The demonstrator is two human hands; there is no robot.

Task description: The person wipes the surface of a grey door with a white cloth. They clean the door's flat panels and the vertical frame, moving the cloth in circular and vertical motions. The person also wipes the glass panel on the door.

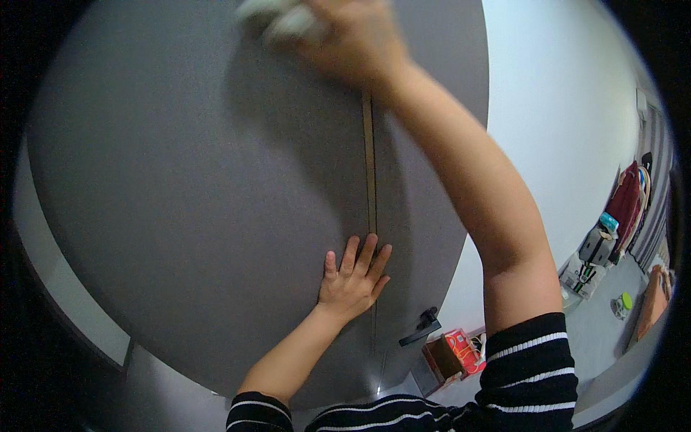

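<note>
While the left hand (pixel 353 277) is lying flat, fingers spread, bracing against the grey door (pixel 194 187) beside its seam, the right hand (pixel 353 39) is pressing a bunched white cloth (pixel 277 18) (blurred) high on the panel, its grip curled around it.

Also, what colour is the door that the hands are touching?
The door is plain dark grey, with a black handle; the head view shows it best.
</note>
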